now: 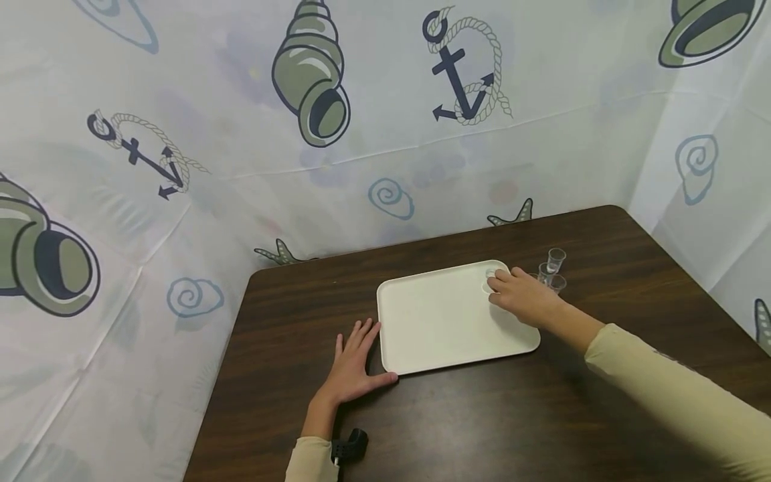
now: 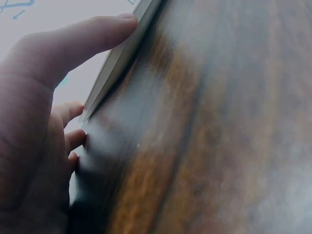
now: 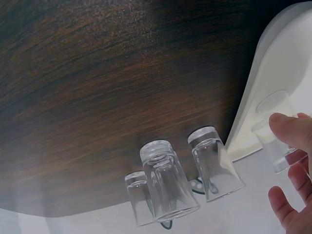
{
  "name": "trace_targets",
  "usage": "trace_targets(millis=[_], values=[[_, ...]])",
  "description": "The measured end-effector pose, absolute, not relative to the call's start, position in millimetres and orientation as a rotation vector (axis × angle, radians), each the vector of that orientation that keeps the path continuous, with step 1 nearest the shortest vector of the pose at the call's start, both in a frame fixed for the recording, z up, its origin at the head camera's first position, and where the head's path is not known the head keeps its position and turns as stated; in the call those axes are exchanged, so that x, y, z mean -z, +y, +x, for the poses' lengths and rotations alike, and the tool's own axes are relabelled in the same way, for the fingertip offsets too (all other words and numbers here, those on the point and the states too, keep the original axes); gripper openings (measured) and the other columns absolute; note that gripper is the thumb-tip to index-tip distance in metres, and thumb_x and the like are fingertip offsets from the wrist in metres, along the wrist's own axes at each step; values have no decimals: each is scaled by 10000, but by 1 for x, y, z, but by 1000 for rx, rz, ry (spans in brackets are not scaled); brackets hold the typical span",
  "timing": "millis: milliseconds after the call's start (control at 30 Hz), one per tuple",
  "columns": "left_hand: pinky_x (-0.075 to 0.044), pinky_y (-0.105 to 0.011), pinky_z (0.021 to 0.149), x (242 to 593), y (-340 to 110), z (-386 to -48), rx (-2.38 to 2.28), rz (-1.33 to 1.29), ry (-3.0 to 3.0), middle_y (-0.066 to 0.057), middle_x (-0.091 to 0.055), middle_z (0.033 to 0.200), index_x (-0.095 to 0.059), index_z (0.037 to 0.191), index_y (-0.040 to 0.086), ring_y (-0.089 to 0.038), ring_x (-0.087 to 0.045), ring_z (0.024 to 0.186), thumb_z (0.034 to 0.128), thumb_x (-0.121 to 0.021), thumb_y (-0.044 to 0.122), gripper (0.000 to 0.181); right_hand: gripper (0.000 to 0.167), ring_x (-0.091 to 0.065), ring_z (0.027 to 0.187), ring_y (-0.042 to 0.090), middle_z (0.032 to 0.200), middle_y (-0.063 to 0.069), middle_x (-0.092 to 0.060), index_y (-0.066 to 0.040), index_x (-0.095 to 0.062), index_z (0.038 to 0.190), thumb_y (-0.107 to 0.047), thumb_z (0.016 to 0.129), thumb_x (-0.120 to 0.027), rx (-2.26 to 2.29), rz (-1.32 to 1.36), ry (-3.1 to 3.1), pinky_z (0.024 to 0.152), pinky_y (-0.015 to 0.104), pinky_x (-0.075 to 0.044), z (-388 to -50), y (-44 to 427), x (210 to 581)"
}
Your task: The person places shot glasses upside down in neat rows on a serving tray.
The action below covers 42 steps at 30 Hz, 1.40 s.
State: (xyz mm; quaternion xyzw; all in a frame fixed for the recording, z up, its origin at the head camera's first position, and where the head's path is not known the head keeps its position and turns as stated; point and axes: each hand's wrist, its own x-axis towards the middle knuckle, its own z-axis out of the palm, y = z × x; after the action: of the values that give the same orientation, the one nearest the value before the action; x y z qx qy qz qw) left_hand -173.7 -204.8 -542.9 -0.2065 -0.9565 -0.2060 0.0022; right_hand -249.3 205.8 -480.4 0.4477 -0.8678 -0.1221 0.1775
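Right now, a white tray lies on a dark wood-grain table, and a person's two hands are at opposite ends of it. The right hand reaches over the tray's far right corner, its fingers bent, and pinches a small clear glass between thumb and fingers. That glass is above the tray's surface near this corner; the right wrist view shows its thick base turned away from the tray, and a second faint oval beside it, though I cannot tell whether that is another glass or a reflection. Nor can I tell if the held glass touches the tray. The left hand is spread wide beside the tray's near left corner, gripping nothing: its thumb rests against the corner, the index fingertip meets the left edge, and the remaining fingers fan out over the table just beside it. Just past the tray's right edge, toward the far corner, a cluster of clear glasses stands upright, close together. Nearer the viewer than the tray, a black device sits at the left wrist. Pale yellow sleeves cover both forearms. Beyond the tray hangs a white cloth printed with shells and anchors.
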Motion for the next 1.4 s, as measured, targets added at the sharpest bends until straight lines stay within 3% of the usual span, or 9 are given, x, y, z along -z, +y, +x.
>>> trace_targets(millis=[267, 700, 1033, 1400], values=[[-20, -667, 1108, 545, -205, -174, 657, -650, -2981, -92, -226, 1612, -241, 1578, 220, -308, -116, 1490, 741, -630, 771, 1075, 189, -406, 830, 233, 932, 51, -480, -142, -694, 894, -35, 769, -787, 310, 1264, -2464, 660, 368, -348, -249, 206, 481], [-18, -657, 1115, 544, -205, -173, 643, -645, -3008, -63, -196, 1622, -226, 1582, 221, -291, -95, 1494, 744, -622, 778, 1081, 257, -458, 874, 246, 974, 65, -520, -130, -725, 974, -4, 758, -785, 233, 1260, -2486, 661, 367, -371, -249, 208, 477], [-27, -669, 1109, 544, -206, -173, 654, -652, -2992, -81, -211, 1616, -237, 1580, 208, -312, -114, 1490, 747, -626, 770, 1077, 443, -506, 1041, 276, 1147, 79, -557, -136, -684, 1162, -131, 749, -845, -8, 1212, -2600, 758, 425, -442, -250, 211, 467], [-19, -664, 1112, 545, -207, -173, 662, -667, -2993, -79, -197, 1621, -224, 1583, 217, -306, -100, 1493, 757, -621, 767, 1069, 404, -503, 979, 232, 1135, 49, -568, -126, -676, 1221, -304, 868, -760, -289, 1081, -2642, 739, 404, -418, -252, 228, 453]])
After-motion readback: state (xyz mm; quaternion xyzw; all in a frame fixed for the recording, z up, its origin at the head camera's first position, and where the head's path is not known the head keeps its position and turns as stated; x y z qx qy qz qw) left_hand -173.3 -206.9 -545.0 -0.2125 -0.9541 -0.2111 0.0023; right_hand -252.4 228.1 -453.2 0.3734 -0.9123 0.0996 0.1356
